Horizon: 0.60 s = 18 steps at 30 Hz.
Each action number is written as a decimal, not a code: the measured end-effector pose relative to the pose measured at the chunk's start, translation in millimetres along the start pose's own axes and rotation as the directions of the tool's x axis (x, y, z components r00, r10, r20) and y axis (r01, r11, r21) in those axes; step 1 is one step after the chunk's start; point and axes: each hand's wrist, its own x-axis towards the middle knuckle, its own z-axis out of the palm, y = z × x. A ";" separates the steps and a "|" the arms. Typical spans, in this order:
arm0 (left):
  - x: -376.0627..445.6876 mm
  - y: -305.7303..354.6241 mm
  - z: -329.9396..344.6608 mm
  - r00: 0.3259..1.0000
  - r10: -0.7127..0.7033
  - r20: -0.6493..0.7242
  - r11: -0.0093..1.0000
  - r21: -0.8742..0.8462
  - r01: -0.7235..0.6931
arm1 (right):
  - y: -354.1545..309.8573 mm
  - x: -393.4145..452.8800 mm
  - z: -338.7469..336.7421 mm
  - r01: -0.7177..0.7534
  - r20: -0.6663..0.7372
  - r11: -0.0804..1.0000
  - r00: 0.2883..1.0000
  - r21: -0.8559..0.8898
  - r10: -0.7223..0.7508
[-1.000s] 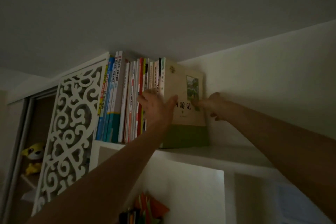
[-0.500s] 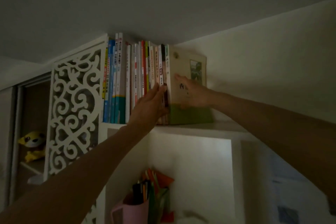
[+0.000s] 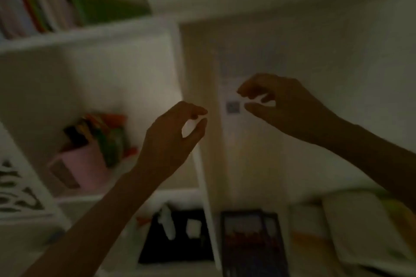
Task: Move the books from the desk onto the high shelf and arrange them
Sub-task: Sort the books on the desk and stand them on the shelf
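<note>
The picture is dim and motion-blurred. The row of books (image 3: 56, 0) stands upright on the high shelf (image 3: 90, 33) at the upper left, a green-based volume at its right end. Both hands hang in mid-air well below that shelf, touching nothing. The left hand (image 3: 171, 139) is raised with its fingers (image 3: 198, 111) loosely curled toward the thumb, a small gap between them and nothing held. The right hand (image 3: 286, 108), further right and slightly higher, has its fingers (image 3: 247, 87) bent over the thumb in the same loose way, also empty. The 2 hands are near each other but apart. Low at the right, pale books (image 3: 351, 227) lie flat, well below both hands. A pink cup (image 3: 78, 164) of colourful items stands in a lower compartment.
</note>
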 end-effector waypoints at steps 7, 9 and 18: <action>-105.0 43.7 193.2 0.845 -0.060 0.531 0.952 -0.225 0.209 | 161.6 -224.6 -2.0 -0.486 0.207 0.744 0.756 -0.458 0.621; -124.7 57.9 245.3 0.744 -0.079 0.663 0.933 -0.214 0.290 | 190.4 -274.9 -9.7 -0.597 0.206 0.626 0.621 -0.502 0.757; -143.2 139.0 426.6 0.497 -0.080 0.864 0.885 -0.167 0.434 | 309.2 -364.6 -44.9 -0.914 0.074 0.313 0.305 -0.258 0.950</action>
